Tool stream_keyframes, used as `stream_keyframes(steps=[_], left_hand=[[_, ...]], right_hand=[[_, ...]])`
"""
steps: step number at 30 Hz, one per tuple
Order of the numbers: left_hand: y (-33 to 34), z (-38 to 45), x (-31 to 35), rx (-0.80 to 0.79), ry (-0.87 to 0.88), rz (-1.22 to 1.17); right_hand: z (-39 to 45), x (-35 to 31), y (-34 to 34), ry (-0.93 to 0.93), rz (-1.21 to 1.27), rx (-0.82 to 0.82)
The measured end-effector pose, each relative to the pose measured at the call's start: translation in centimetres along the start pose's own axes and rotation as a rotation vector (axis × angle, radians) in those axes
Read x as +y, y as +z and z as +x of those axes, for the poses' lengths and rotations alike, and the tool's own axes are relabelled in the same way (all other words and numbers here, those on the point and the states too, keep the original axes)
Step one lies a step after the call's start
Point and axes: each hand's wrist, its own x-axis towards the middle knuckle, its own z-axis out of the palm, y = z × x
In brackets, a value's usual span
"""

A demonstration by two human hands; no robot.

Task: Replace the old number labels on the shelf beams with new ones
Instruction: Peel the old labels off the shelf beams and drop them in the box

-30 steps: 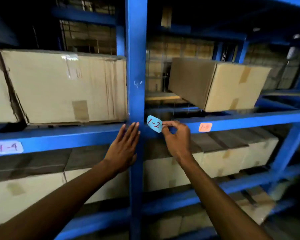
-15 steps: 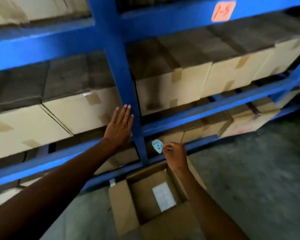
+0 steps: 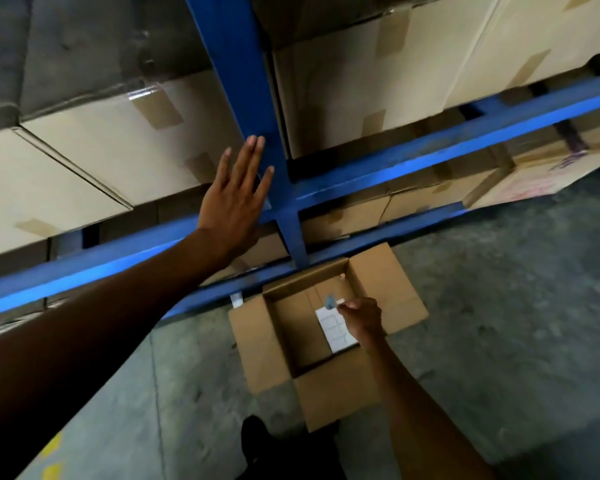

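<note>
1. Left hand (image 3: pixel 234 199) lies flat, fingers spread, against the blue metal shelf upright (image 3: pixel 248 98)
2. Right hand (image 3: pixel 361 315) pinches a small pale-blue peeled label (image 3: pixel 329 301) over the open brown cardboard box (image 3: pixel 257 341) on the floor

Right hand (image 3: pixel 359 315) pinching blue label (image 3: pixel 329 302) over open carton (image 3: pixel 291 327), left hand (image 3: pixel 234 202) flat on upright (image 3: pixel 246 98)
</note>
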Motion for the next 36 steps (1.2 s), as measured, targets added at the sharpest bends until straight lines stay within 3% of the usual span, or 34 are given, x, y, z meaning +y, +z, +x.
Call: stream_keyframes(steps=[8,16,21,25,31,36], left_hand=[[0.1,0.0,-0.2,-0.001,0.009,0.003],[-2.6,-2.6,-3.4,-0.036,0.093,-0.273],[-2.5,-7.2,-9.5,0.207,0.0,-0.369],[-1.9,-12.0,-16.8,0.335,-0.074,-0.372],[-0.2,-19.3,-27.3,0.525,-0.18,-0.305],[0.0,-23.7,-34.7,0.583,-0.314,-0.277]], right_hand=[[0.8,-0.3,0.1,-0.027,-0.008,-0.042],[-1.9,-6.7,-0.9,-0.105,0.078,0.05],[-6.5,-17.0,0.2,-0.478,0.156,0.131],[-12.0,-25.8,3.2,-0.753,0.24,0.284],[-21.1,-34.3,9.4,-1.082,0.39,0.491],[-27.2,-39.2,14.3,-1.274,0.317,0.555]])
